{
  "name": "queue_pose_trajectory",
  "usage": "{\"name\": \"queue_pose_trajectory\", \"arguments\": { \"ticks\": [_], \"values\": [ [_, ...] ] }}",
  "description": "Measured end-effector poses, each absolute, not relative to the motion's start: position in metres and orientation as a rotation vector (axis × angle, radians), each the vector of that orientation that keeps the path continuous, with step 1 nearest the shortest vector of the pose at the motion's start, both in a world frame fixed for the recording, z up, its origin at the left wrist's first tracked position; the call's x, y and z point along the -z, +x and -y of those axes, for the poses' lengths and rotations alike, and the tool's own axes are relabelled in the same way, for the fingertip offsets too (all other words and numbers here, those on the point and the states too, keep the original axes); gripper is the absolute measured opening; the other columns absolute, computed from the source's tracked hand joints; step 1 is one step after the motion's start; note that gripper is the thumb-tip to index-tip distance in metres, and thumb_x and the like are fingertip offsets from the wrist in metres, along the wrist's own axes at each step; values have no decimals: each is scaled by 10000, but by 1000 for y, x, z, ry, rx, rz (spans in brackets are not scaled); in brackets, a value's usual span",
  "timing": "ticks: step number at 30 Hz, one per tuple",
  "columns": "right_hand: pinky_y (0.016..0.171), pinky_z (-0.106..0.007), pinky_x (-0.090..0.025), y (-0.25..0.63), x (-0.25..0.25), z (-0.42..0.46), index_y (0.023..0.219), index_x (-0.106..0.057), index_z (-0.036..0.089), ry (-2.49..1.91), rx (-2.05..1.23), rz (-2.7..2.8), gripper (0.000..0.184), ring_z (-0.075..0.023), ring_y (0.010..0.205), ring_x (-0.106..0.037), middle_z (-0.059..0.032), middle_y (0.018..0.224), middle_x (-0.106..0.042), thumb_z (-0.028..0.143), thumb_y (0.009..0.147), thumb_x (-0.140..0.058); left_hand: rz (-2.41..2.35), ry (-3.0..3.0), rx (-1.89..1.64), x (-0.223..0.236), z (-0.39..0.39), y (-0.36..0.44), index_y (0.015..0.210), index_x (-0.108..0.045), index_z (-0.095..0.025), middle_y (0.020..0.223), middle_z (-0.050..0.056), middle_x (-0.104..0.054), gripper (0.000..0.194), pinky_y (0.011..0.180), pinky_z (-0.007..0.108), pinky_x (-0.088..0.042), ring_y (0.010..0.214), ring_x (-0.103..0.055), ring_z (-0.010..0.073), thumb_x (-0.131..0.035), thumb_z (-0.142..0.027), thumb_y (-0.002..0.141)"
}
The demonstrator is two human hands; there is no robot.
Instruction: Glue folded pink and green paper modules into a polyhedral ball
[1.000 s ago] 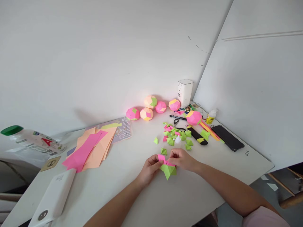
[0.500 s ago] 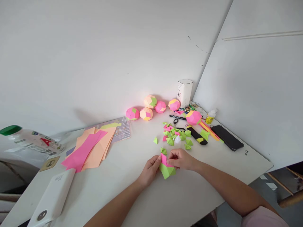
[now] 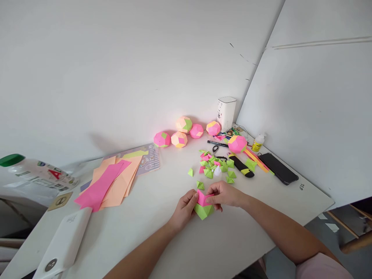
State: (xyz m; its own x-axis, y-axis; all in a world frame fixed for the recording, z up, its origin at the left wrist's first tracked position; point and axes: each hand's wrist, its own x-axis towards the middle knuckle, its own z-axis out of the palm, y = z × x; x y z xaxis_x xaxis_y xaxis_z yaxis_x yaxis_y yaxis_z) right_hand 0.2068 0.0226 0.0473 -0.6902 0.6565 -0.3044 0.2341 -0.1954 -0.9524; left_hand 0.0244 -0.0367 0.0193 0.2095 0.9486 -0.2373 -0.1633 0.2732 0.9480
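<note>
A folded paper model (image 3: 204, 212), green below with pink pieces along its top, is held between both hands above the white table. My left hand (image 3: 186, 206) pinches its left edge between thumb and fingers. My right hand (image 3: 223, 195) grips the pink part at the right, with the fingers curled. A green folded paper piece (image 3: 200, 185) lies just beyond the model, and another green piece (image 3: 190, 172) lies farther left. Behind my right hand is a pile of small green and pink folded pieces (image 3: 208, 173), with a white-tipped glue bottle (image 3: 217, 171) among them.
Several paper balls (image 3: 179, 139) stand along the wall. Scissors (image 3: 215, 149), a black-and-yellow cutter (image 3: 241, 166), a phone (image 3: 278, 168) and a yellow-labelled bottle (image 3: 258, 143) lie to the right. Paper sheets (image 3: 106, 182), a white power bank (image 3: 65, 244) and a green-capped bottle (image 3: 37, 170) are left.
My right hand has shifted slightly, and the pink part between the hands now shows wider, with a fold down its middle. The left hand keeps its hold.
</note>
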Motion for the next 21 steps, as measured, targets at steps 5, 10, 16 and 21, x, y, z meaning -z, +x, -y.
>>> {"name": "queue_pose_trajectory", "arguments": {
  "ticks": [5, 10, 16, 21],
  "values": [
    [405, -196, -442, 207, -47, -22, 706, -583, 159, -1065, -1960, 1771, 191, -94, 428, -529, 42, 474, -576, 323, 724, -680, -1045, 1018, -968, -16, 37, 24, 644, -432, -192, 590, -64, -290, 406, 462, 219, -198, 510, -226, 85, -535, -558, 786],
    [409, -195, -442, 207, -46, -22, 701, -582, 156, -1068, -1959, 1793, 179, -94, 429, -529, 38, 475, -575, 312, 735, -663, -1066, 1085, -963, -12, 36, 24, 658, -441, -189, 617, -54, -325, 400, 472, 225, -223, 523, -267, 89, -512, -555, 801],
    [407, -192, -434, 206, -46, -21, 700, -580, 158, -1068, -1959, 1803, 195, -95, 435, -522, 38, 472, -566, 333, 740, -658, -1056, 1165, -977, -8, 35, 22, 639, -402, -184, 652, -51, -352, 397, 476, 217, -240, 527, -277, 80, -480, -518, 838],
    [372, -175, -362, 205, -42, -22, 703, -581, 158, -1094, -1941, 1833, 252, -76, 408, -455, 51, 450, -510, 395, 741, -658, -1058, 1228, -977, -6, 35, 22, 614, -423, -167, 712, -32, -393, 403, 478, 211, -268, 551, -321, 76, -494, -492, 841]
  ]
}}
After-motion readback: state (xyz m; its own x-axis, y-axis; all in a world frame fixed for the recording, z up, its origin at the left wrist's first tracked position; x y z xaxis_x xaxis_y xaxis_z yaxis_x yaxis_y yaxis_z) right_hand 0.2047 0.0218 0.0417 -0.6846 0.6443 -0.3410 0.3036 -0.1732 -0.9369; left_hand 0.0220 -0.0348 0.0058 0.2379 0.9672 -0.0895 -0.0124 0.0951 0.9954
